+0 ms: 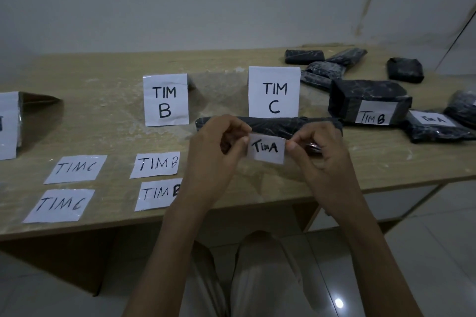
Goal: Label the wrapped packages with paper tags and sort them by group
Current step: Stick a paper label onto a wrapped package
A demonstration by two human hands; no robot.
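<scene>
While you pinch the single "Tim A" tag point(266, 148) by its two side edges, your left hand point(213, 154) takes the left edge between thumb and forefinger. Your right hand point(320, 154) takes the right edge the same way.

You hold it just in front of one long black package point(273, 126), which lies on the table point(103, 77) at the foot of the TIM C sign point(274, 92).

You have three standing signs: that one, the TIM B sign point(165, 99), and a third sign point(9, 126) cut off at the left edge.

Four loose tags lie flat at near left: a far TIM C tag point(76, 168), a near TIM C tag point(60, 205), a far TIM B tag point(155, 165) and a near TIM B tag point(157, 194).

To your right, two packages bear readable labels: the TIM B box point(368, 100) and the Tim A package point(435, 126). Behind them lie at least four unlabelled packages point(405, 69).
</scene>
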